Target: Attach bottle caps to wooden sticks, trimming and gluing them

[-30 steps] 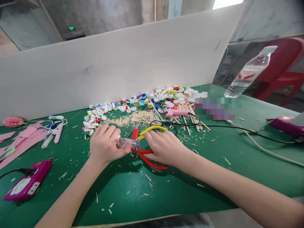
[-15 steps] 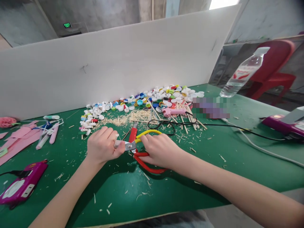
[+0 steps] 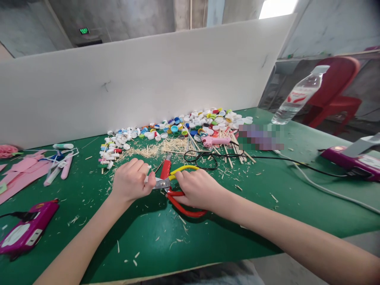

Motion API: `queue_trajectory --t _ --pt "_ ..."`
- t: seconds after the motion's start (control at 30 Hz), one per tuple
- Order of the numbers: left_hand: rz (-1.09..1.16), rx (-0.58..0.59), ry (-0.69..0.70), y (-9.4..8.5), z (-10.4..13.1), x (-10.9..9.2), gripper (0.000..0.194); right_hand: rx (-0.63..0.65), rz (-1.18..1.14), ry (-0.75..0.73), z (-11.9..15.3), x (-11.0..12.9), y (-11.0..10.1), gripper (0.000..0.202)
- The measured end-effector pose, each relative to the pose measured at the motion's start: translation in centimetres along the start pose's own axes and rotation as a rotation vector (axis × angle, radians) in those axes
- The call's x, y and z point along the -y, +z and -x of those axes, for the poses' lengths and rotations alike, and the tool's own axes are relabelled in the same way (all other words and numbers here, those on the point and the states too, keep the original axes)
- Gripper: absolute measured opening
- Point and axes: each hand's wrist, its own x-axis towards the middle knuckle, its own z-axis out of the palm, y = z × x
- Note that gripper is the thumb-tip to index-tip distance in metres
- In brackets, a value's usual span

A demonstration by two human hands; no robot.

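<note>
My right hand point(image 3: 202, 190) is wrapped round the handles of a pair of scissors point(image 3: 190, 213), one red and one yellow. Their metal blades point left, into my left hand point(image 3: 132, 182). That hand is closed, its thumb by the blades, with a bit of something small and white showing at the index finger; its grip hides the rest and the blade tips. Just behind the scissors' pivot lies a red-handled tool point(image 3: 166, 168) with a metal tip. Pale wood shavings point(image 3: 151, 149) are heaped beyond my hands.
Bottle caps point(image 3: 202, 120) are piled along a white partition point(image 3: 133, 87), near wooden sticks point(image 3: 228, 154) and a pink glue gun point(image 3: 216, 140) with a black cord. Purple power strips point(image 3: 29, 229) sit on both sides. A water bottle point(image 3: 299, 95) stands at the right; pink sheets point(image 3: 23, 174) lie left.
The view has shifted slightly. Both hands keep nearly the same place and grip, with the left hand a touch further right along the blades.
</note>
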Motion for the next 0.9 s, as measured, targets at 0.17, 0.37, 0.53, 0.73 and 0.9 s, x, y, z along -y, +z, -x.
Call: queue_trajectory --t 0.17,0.37,0.53,0.73,0.9 --pt "0.194 0.038 -0.153 0.9 0.0 0.0 0.03 -0.004 -0.042 0.074 -0.4 -0.6 0.1 0.042" --pt "0.466 -0.037 -0.508 1.5 0.0 0.2 0.036 0.019 -0.141 0.233 -0.7 -2.0 0.4 0.053" --pt "0.664 -0.068 -0.774 2.1 0.1 -0.3 0.037 0.051 -0.237 0.282 -0.8 -2.4 0.6 0.06" --pt "1.029 0.043 -0.981 2.4 -0.1 -1.2 0.044 0.055 -0.34 0.317 -0.9 -2.0 0.1 0.061" --pt "1.124 0.146 -0.952 2.4 -0.2 -2.3 0.047 0.073 -0.46 0.34 -0.9 -1.9 -0.3 0.059"
